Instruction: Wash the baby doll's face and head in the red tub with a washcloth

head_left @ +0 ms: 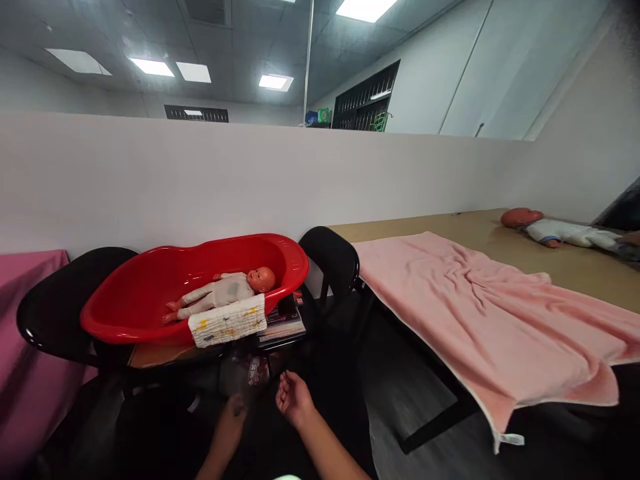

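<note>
A baby doll point(225, 291) in a pale suit lies on its back in a red plastic tub point(150, 293), head to the right. A folded white cloth point(229, 321) with small prints hangs over the tub's near rim. My left hand point(231, 419) and my right hand point(294, 398) hover low in front of the tub, close together, fingers loosely curled and apart. Neither touches the tub or the doll. Whether the left hand holds anything is unclear in the dark blur.
The tub rests on a low stand with books point(285, 320) under its right end, between two black chairs point(55, 307) point(333, 257). A pink towel point(490, 313) drapes over a wooden table point(575, 263) at right, where a second doll point(555, 230) lies. A pink cover point(30, 347) at left.
</note>
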Motion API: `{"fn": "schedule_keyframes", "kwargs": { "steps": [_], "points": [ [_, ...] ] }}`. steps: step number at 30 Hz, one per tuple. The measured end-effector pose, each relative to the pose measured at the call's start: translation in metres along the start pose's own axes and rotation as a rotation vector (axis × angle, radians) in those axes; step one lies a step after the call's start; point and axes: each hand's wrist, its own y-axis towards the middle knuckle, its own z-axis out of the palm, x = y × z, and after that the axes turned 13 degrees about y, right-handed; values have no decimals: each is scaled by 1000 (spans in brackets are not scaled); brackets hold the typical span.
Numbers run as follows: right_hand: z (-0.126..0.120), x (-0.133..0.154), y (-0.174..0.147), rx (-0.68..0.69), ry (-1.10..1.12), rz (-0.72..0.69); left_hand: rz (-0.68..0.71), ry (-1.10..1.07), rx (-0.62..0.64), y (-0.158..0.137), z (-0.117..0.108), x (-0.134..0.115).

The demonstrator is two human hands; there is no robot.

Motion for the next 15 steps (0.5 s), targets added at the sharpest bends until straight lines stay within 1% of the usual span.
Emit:
{"fn": "schedule_keyframes", "kwargs": {
  "steps": [3,6,9,11,15],
  "points": [
    [18,17,19,8,-117,25,129,70,132,-9,13,8],
    [45,47,51,55,-163,-35,200,197,233,-15,22,13],
    [74,79,85,119,-221,-80,195,257,336,-18,30,13],
    [90,97,103,170,-256,-88,183,283,367,-19,35,15],
    [112,117,129,281,-311,-38,174,347,453,-12,46,26]
  ]
}}
